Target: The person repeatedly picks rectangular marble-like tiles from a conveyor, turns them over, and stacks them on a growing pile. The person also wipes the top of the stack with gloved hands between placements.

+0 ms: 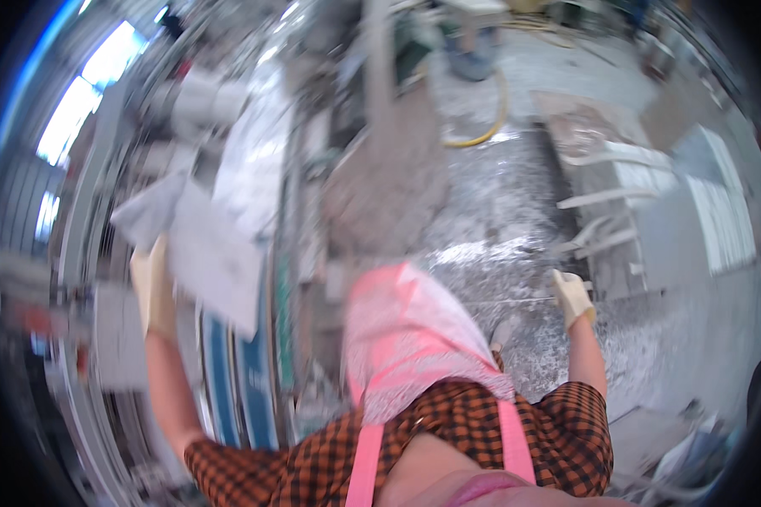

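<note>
Daylight is pouring in through bright windows (80, 101) at the upper left, glaring blue-white. A grey floor (499, 211) strewn with glittering metal shavings is stretching ahead. A yellow hose (492, 118) is curling across it, and pale white frames (617, 190) are lying stacked on the right.

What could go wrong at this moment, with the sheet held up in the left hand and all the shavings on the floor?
1. The left hand grips the pale sheet only at one edge, so it might tilt or slip; the picture is blurred, so the grip is unclear.
2. Shiny shavings cover the floor beside the person, which may be slippery or sharp underfoot.
3. A yellow hose curves across the floor ahead, a possible trip hazard.
</note>
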Demonstrator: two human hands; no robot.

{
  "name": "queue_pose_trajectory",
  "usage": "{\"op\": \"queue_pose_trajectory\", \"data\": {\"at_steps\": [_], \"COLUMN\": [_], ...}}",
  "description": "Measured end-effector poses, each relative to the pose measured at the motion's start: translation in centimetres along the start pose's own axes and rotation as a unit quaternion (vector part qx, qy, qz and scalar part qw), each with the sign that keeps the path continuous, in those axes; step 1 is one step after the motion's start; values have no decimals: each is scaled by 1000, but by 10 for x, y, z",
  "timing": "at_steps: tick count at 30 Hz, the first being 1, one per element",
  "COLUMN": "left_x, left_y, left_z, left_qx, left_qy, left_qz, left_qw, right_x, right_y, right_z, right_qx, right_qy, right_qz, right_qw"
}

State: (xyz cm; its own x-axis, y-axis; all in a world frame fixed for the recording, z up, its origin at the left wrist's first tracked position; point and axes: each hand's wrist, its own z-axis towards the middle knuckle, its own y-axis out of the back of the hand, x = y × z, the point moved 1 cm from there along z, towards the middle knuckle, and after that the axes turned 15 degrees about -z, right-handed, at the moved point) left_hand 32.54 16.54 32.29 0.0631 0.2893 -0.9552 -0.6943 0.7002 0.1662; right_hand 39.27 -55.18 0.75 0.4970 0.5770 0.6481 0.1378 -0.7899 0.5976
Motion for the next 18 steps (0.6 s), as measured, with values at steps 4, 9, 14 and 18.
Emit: {"op": "queue_pose_trajectory", "data": {"at_steps": [4, 9, 14, 18], "left_x": [-73, -114, -85, -47], "left_y": [-99, -260, -438, -539], "left_z": [-47, -109, -178, -244], "left_qx": [41, 268, 527, 648], "left_qy": [-43, -14, 8, -51], "left_qz": [191, 268, 266, 359], "left_qw": [980, 925, 807, 670], "right_x": [-12, 5, -7, -70], "right_y": [32, 67, 77, 92], "right_z": [30, 62, 87, 86], "right_qx": [-3, 45, 247, 225], "right_qy": [26, 95, -15, -128], "right_qz": [156, 237, 395, 529], "right_qw": [987, 966, 885, 809]}}
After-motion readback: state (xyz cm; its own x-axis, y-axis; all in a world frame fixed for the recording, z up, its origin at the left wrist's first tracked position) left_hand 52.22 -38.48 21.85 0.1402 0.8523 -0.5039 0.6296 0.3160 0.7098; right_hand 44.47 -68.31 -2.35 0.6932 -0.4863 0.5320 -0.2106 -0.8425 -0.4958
